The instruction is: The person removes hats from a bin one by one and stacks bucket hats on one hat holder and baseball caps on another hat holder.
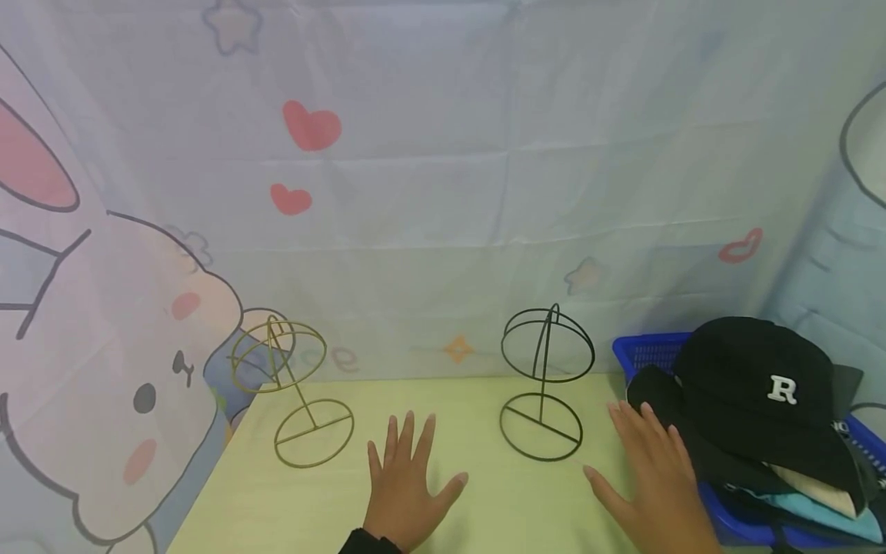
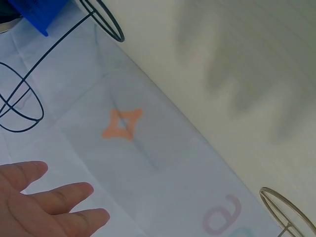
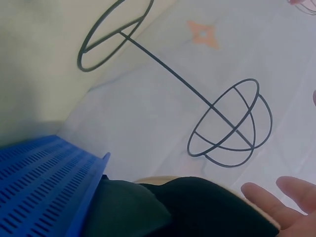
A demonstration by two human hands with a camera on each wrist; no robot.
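Both hands lay flat with fingers spread and held nothing; the left hand (image 1: 404, 481) rested on the table (image 1: 484, 508), the right hand (image 1: 651, 481) just beside the black hat (image 1: 754, 392) on the blue basket (image 1: 647, 350); the hat looked soft and light, best taken by its brim.

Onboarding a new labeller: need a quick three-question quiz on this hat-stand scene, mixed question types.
1. True or false: the black bucket hat sits on the black wire hat stand.
2. Which stand is nearer the left hand? A) gold wire hat stand B) the black one
3. Fill in: the hats lie in a ____ plastic basket.

Key: 1 false, it rests on the pile in the basket beside the right hand. 2 A. 3 blue.
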